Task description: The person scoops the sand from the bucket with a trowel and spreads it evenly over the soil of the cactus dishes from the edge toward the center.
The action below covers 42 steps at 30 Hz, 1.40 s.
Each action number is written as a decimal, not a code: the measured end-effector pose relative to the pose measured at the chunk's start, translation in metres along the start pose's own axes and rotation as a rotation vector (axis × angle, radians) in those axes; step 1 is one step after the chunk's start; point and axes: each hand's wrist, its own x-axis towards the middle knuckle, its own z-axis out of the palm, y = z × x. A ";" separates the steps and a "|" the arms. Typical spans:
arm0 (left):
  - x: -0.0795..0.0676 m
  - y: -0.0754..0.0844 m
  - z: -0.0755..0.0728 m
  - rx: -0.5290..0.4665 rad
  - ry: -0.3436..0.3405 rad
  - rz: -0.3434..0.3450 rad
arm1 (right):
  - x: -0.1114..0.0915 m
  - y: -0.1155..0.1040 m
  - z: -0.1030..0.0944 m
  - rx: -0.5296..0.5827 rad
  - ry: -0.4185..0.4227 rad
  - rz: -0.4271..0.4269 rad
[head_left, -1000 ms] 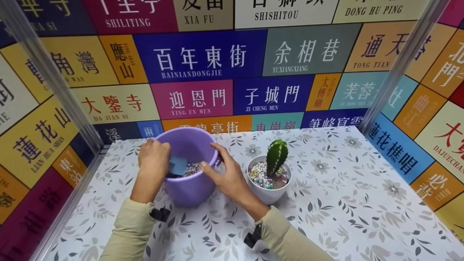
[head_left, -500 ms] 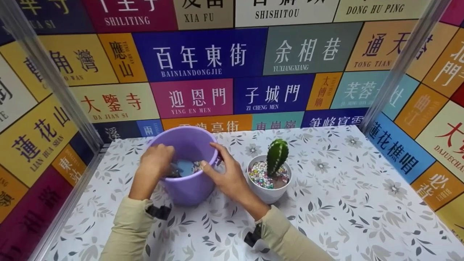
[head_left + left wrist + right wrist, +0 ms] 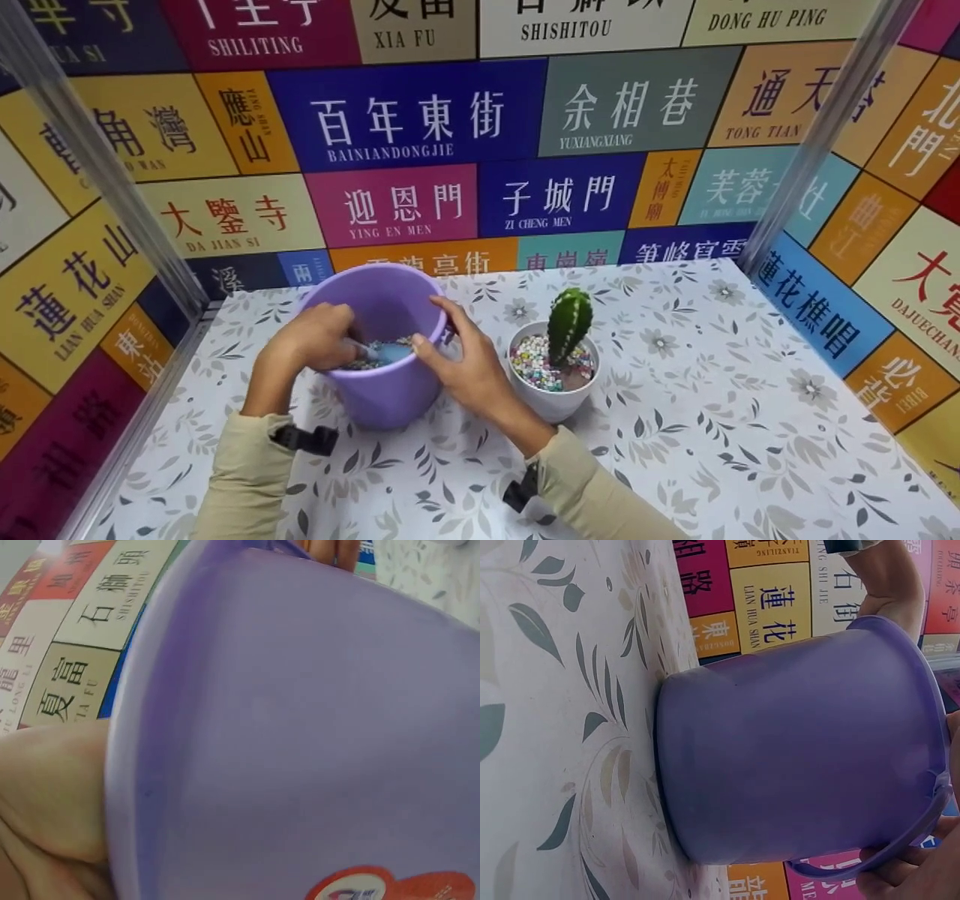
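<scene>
A purple plastic bucket (image 3: 386, 397) stands on the table with small multicoloured pebbles (image 3: 365, 364) in it. My left hand (image 3: 319, 336) reaches over the near left rim and grips a small blue shovel (image 3: 394, 350), its blade down among the pebbles. At the right rim my right hand (image 3: 472, 367) holds the bucket, thumb over the edge and fingers outside by the handle (image 3: 885, 859). The left wrist view is mostly bucket wall (image 3: 300, 712), which hides the shovel. To the right is a white pot (image 3: 555, 405) with a green cactus (image 3: 570, 326) in pebbles.
The table (image 3: 712, 450) has a white cloth with a grey leaf print. Behind and at both sides rise panels (image 3: 405, 112) of coloured name signs. Clear upright posts (image 3: 810, 150) stand at the back corners. The pot is close beside my right wrist.
My left hand has gone lower into the bucket, and the shovel's blade has moved down and right into the pebbles. The right hand keeps its hold on the rim; bucket and pot stay put.
</scene>
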 end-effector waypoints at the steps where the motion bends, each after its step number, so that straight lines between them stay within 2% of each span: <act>1: -0.001 0.000 0.000 -0.009 0.006 0.002 | 0.000 0.000 0.000 0.000 0.000 0.002; 4: -0.004 -0.002 -0.001 -0.037 0.028 0.007 | 0.000 -0.001 0.000 0.000 -0.002 0.004; 10: -0.012 -0.009 0.000 -0.162 0.098 0.006 | 0.000 0.002 0.000 -0.010 0.005 -0.007; 14: -0.014 -0.012 0.003 -0.189 0.139 -0.005 | 0.000 0.002 0.000 -0.018 0.012 -0.003; 18: -0.012 -0.008 0.006 -0.196 0.173 -0.050 | -0.001 0.001 0.000 -0.014 0.007 0.007; 21: -0.009 -0.005 0.009 -0.141 0.215 -0.087 | -0.001 0.002 0.000 -0.012 0.004 0.007; 27: 0.000 0.006 0.019 0.147 0.325 -0.201 | 0.001 0.004 0.001 -0.006 0.003 -0.007; 31: 0.004 0.014 0.022 0.275 0.345 -0.239 | 0.001 0.003 0.000 0.001 -0.003 0.002; 35: 0.003 0.015 0.020 0.292 0.267 -0.203 | 0.000 0.001 0.000 -0.001 -0.010 0.004; 42: 0.004 0.012 0.002 0.178 -0.009 -0.120 | 0.001 0.003 0.000 0.008 0.000 -0.021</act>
